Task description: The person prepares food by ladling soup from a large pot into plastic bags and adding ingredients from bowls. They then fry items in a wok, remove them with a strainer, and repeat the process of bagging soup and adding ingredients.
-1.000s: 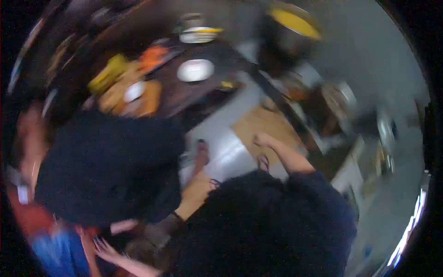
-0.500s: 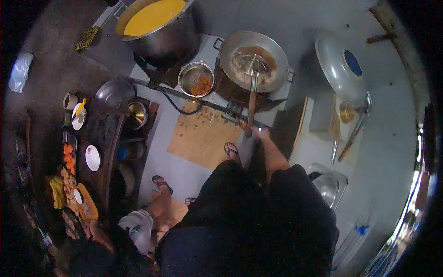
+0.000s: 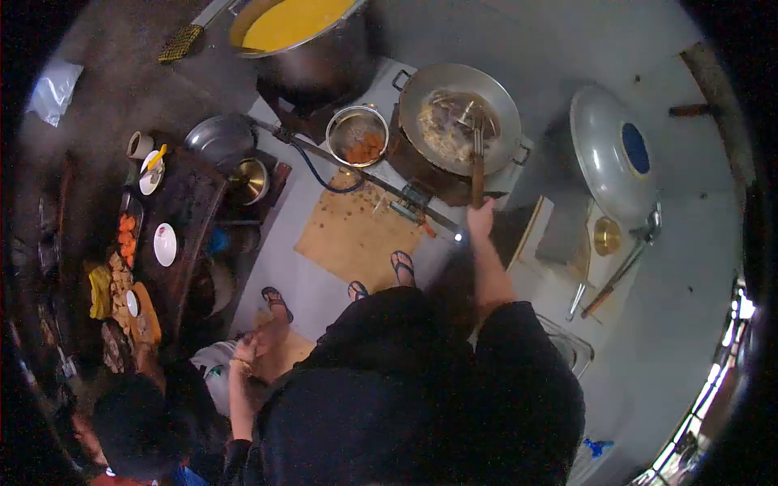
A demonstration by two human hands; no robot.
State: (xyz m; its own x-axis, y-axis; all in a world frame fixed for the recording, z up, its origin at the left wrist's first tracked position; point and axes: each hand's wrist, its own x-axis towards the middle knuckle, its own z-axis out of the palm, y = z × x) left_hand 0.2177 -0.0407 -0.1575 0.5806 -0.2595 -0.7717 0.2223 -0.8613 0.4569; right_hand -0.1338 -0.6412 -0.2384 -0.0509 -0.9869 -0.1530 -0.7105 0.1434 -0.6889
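My right hand is closed around the wooden handle of a long metal cooking spatula. The spatula's head rests among pale and brownish pieces of food in a large two-handled wok. My left hand hangs low on the left, in front of a co-worker's leg; its fingers are too small and blurred to read. Beside the wok stands a steel pot holding orange-brown chunks. Behind it is a big dark pot of yellow liquid.
A co-worker is at lower left by a dark table with orange pieces, a white bowl and a cutting board. A wok lid leans on the right wall. Cardboard covers part of the floor.
My right hand has moved up towards the wok, and the spatula's head has shifted within the food. My left hand has come into view. The co-worker's head now shows at lower left.
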